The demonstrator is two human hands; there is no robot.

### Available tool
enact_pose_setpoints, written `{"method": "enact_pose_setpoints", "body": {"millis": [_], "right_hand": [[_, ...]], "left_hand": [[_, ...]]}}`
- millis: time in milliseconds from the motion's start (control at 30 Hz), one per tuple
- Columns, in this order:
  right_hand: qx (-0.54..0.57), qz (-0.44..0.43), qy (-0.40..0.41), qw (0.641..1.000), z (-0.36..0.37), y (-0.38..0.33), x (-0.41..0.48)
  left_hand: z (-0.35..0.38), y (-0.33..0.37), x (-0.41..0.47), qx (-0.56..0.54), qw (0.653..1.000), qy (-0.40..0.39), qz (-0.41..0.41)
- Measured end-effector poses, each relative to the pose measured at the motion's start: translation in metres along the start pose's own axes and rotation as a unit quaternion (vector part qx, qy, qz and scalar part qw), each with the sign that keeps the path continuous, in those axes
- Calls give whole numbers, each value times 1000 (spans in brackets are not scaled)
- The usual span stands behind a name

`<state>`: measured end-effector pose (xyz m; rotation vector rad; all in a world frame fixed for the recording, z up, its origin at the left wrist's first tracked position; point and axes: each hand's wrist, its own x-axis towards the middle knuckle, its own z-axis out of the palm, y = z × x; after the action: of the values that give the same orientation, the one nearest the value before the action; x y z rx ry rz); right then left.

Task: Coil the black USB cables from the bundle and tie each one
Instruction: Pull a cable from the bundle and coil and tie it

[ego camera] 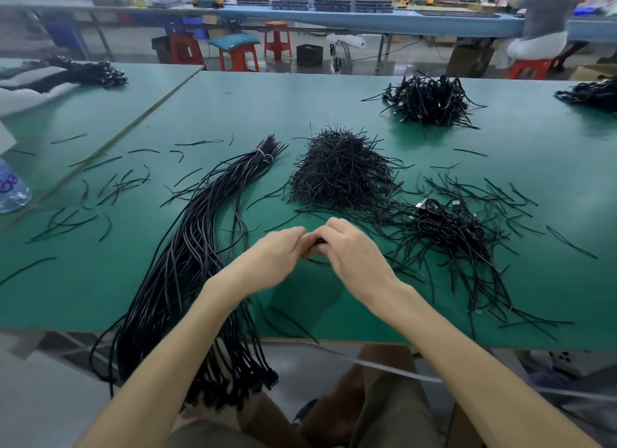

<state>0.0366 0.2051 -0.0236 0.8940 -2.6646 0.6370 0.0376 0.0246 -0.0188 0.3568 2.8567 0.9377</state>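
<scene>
**Hands meeting on one cable, bundle lying to the left**

The cable (316, 241) is sitting between both hands, mostly hidden; whether it is coiled I cannot tell. The left hand (277, 251) and right hand (351, 251) are touching each other and pinching it with curled fingers. The bundle (187, 247) is lying just left of the left hand, its long axis running from far ahead back over the table (83, 290) edge. I am judging the left hand nearer for the next pull.

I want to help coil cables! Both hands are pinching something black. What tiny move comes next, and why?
Probably finish the twist: left hand and right hand both pinch a mostly hidden black piece between them, so it likely isn't tied off yet.
</scene>
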Motion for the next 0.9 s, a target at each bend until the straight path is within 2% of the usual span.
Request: {"method": "enact_pose_setpoints", "body": {"millis": [133, 200, 267, 367, 467, 667, 900], "right_hand": [[-118, -36, 90, 988, -9, 2, 10], [-111, -41, 141, 983, -10, 4, 14], [-64, 4, 161, 985, -8, 10, 18], [58, 148, 145, 977, -2, 27, 29], [101, 223, 144, 959, 0, 42, 48], [61, 273, 101, 955, 9, 54, 90], [25, 274, 91, 957, 18, 63, 83]], "left_hand": [[8, -8, 15, -81, 986, 134, -49], [10, -13, 23, -202, 957, 187, -95], [14, -18, 25, -305, 919, 213, -129], [20, -22, 24, -360, 899, 209, -136], [18, -25, 22, -398, 889, 188, -126], [20, -25, 18, -383, 901, 176, -99], [21, -25, 21, -376, 905, 178, -89]]}}
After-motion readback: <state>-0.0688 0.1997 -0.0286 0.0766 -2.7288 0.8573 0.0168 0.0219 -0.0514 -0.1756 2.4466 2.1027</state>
